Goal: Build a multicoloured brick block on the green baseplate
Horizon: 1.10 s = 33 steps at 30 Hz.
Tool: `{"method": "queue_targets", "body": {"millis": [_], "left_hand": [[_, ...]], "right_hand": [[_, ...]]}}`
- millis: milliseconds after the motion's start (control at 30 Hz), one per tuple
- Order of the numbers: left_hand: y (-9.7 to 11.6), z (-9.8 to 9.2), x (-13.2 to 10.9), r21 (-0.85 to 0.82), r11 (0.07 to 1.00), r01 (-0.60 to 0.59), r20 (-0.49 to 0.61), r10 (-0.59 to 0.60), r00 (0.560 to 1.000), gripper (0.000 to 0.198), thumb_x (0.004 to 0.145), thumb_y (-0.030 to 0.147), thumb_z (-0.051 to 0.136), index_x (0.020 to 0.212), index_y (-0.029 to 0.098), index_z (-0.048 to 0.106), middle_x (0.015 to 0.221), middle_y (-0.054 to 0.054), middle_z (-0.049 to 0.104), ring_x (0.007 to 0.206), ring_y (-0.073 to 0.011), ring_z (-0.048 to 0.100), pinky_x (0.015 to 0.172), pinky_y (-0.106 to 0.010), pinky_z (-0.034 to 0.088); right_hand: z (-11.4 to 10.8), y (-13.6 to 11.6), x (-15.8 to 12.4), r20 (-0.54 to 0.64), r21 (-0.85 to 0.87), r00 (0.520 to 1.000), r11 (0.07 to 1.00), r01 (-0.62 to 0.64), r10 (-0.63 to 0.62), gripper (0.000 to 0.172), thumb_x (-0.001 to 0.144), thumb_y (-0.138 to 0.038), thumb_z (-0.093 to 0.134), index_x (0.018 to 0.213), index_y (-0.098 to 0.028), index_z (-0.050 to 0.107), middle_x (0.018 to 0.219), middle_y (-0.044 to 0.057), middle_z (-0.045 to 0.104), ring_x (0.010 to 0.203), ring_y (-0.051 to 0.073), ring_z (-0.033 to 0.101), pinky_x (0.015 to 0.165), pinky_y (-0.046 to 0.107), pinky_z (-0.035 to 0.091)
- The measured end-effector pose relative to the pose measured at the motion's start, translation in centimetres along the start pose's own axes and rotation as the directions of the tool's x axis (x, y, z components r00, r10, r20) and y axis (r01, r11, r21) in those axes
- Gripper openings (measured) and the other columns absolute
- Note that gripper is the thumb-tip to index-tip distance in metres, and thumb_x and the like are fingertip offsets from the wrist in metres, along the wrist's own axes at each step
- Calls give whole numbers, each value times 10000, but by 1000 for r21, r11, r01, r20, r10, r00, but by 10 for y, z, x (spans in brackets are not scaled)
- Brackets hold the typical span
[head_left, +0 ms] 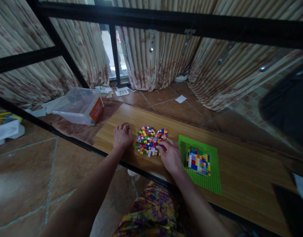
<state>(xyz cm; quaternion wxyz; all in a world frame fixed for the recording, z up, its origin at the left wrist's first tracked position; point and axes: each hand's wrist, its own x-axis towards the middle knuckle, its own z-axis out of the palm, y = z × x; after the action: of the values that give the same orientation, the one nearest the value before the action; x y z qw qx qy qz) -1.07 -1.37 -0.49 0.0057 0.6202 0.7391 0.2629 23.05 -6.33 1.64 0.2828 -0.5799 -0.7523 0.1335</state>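
A heap of small coloured toy bricks (pixel 148 140) lies on the wooden tabletop. At its right edge, my right hand (pixel 171 156) has thumb and fingers pinched together on a small dark brick, mostly hidden by the fingertips. To the left of the heap, my left hand (pixel 123 135) rests on the wood with its fingers curled in, and nothing shows in it. Right of my right hand is a green studded baseplate (pixel 210 184). On the plate stands a low block built of many-coloured bricks (pixel 198 161), with white ones along its left part.
A black metal frame bar (pixel 97 149) runs along the table's near edge. Beyond the table's left end sits a clear plastic bin (pixel 79 105) with an orange label. Patterned curtains (pixel 156 62) hang behind. A dark object (pixel 287 105) stands at the right.
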Motion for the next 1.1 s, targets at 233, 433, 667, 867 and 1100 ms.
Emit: {"method": "queue_targets", "body": {"millis": [233, 433, 667, 867, 1100], "left_hand": [[-1, 0, 0, 17, 1000, -13, -6, 13, 1000, 316, 883, 227, 448, 1123, 171, 645, 1236, -126, 634, 1132, -307, 539, 997, -466, 397], [-2, 0, 1, 32, 999, -20, -24, 21, 999, 320, 875, 238, 452, 1114, 170, 653, 1226, -123, 641, 1124, -313, 548, 983, -463, 409], [-3, -1, 2, 22, 999, -39, -17, 39, 999, 329, 880, 259, 437, 1112, 169, 652, 1225, -130, 641, 1127, -314, 551, 984, -469, 411], [-5, 1, 4, 53, 997, -56, -33, 57, 998, 357, 884, 278, 425, 1138, 154, 643, 1223, -143, 643, 1114, -324, 558, 987, -476, 413], [-7, 0, 6, 63, 995, -72, -23, 74, 997, 355, 888, 291, 422, 1139, 159, 636, 1218, -148, 640, 1123, -316, 557, 1010, -475, 404]], "right_hand": [[22, -20, 10, 16, -97, 1000, 995, -17, 19, 150, 880, -314, 598, 929, -241, 720, 972, 87, 689, 980, 272, 546, 863, 405, 389], [7, -23, 5, -6, 79, 999, 995, -54, 54, 225, 911, -212, 492, 960, -241, 710, 998, 73, 707, 970, 235, 606, 886, 381, 439], [-54, 1, -36, -163, 447, 945, 875, -186, 284, 268, 925, -379, 498, 1027, -235, 700, 995, 66, 728, 907, 198, 676, 829, 331, 519], [-100, 61, -58, -321, 364, 796, 843, -397, 513, 355, 849, -477, 559, 992, -203, 733, 990, 100, 747, 868, 239, 679, 793, 367, 523], [-97, 93, -49, -351, 147, 816, 888, -435, 458, 360, 847, -454, 502, 933, -199, 741, 946, 103, 743, 828, 244, 645, 798, 393, 481]]}}
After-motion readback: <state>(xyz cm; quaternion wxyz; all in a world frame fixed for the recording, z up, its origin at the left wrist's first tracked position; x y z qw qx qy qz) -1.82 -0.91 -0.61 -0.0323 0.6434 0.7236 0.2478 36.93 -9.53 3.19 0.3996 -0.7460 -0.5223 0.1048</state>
